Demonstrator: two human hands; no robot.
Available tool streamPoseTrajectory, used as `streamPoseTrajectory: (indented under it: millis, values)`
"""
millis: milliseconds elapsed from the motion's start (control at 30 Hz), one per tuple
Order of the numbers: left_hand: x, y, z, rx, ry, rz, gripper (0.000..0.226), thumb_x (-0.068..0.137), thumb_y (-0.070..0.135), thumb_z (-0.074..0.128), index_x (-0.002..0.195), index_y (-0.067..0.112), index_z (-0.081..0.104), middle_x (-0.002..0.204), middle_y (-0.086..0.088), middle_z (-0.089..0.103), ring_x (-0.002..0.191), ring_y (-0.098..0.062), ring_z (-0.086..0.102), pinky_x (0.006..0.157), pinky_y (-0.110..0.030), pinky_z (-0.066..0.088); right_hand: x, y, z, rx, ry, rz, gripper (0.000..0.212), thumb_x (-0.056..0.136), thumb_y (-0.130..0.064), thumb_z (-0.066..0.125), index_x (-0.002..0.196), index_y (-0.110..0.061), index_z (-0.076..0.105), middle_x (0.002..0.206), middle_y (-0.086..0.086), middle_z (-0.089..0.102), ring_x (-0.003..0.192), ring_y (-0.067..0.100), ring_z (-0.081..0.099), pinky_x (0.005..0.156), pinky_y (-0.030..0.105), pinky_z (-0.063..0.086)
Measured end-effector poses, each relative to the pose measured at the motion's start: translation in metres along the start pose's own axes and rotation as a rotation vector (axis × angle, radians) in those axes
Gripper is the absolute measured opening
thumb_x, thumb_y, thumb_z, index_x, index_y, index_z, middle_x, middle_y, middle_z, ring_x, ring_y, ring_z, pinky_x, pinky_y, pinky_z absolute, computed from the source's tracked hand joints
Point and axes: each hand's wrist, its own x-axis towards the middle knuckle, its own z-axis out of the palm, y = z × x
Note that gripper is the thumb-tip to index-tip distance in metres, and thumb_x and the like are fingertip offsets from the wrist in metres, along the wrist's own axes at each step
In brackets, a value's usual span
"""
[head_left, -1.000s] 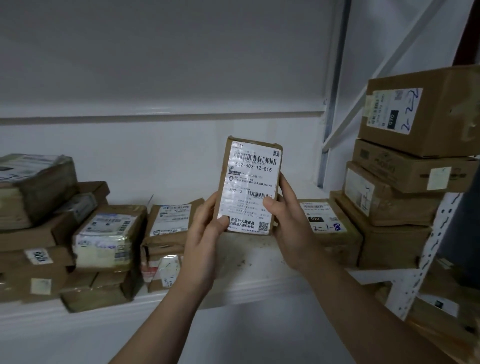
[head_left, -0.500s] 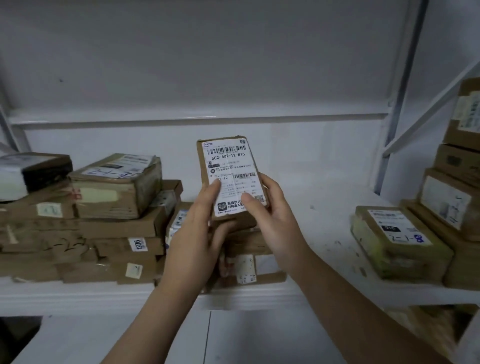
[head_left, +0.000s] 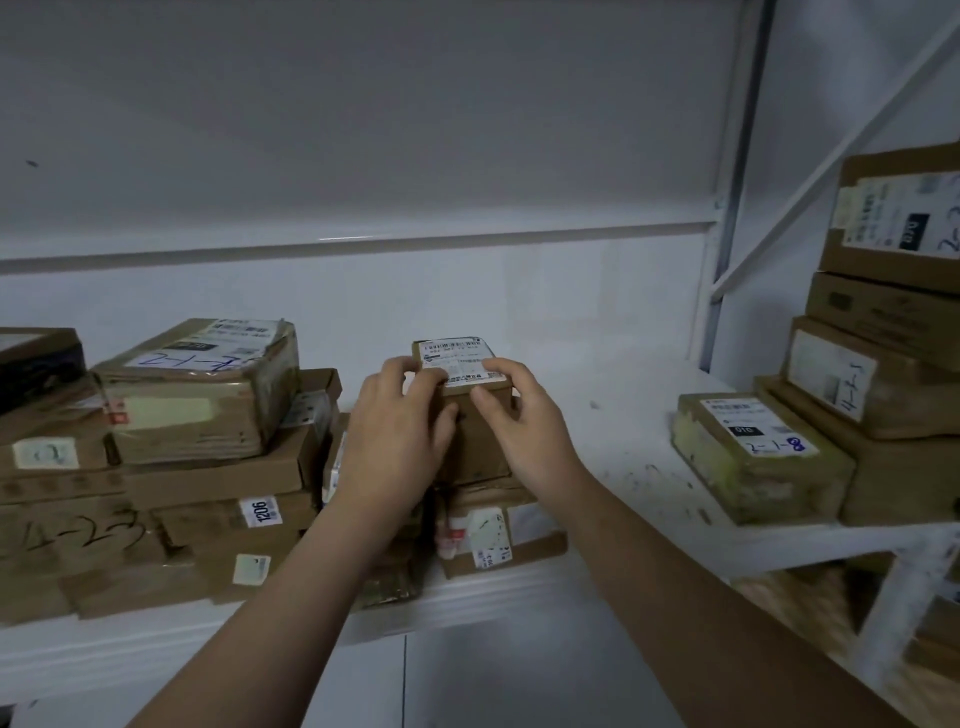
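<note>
Small labelled parcel is label-up, held from both sides. The left grip has its fingers curled over the top-left edge, the right grip has its fingers over the top-right edge, and both thumbs are on the near face. Step looks like placement: the parcel sits on, or just above, the taped box directly under the grips. I can't tell if its weight is down yet. That box lies at the front of the shelf. A tall stack of cartons is close to the left of the left grip. The parcel marked 2-1-8 is well off to the right of the right grip. Next move, my read: seat it flat and square on the box below, check it doesn't rock, then let go with both grips together, keeping the label up.
</note>
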Motion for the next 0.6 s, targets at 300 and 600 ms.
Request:
streamPoseTrajectory:
  millis: [300,600]
  values:
    - [-0.002,0.000,-0.002,0.076,0.016,0.116,0.025,0.092,0.025,0.057,0.111,0.010,0.062,0.106,-0.008,0.060,0.098,-0.029,0.055,0.087,-0.038,0.036,-0.002,0.009,-0.004,-0.226,-0.013,-0.168,0.041,0.096,-0.024,0.056,0.136,-0.024,0.050,0.127,-0.004,0.055,0.111,0.005,0.053,0.097,0.027,0.045]
    - [0.008,0.020,0.004,0.053,0.056,0.163,0.029,0.092,0.030,0.056,0.112,0.011,0.062,0.116,-0.010,0.059,0.109,-0.031,0.052,0.094,-0.042,0.034,-0.013,0.010,-0.032,-0.230,0.082,-0.102,0.041,0.098,-0.031,0.048,0.139,-0.032,0.042,0.122,-0.013,0.050,0.107,0.001,0.053,0.086,0.018,0.042]
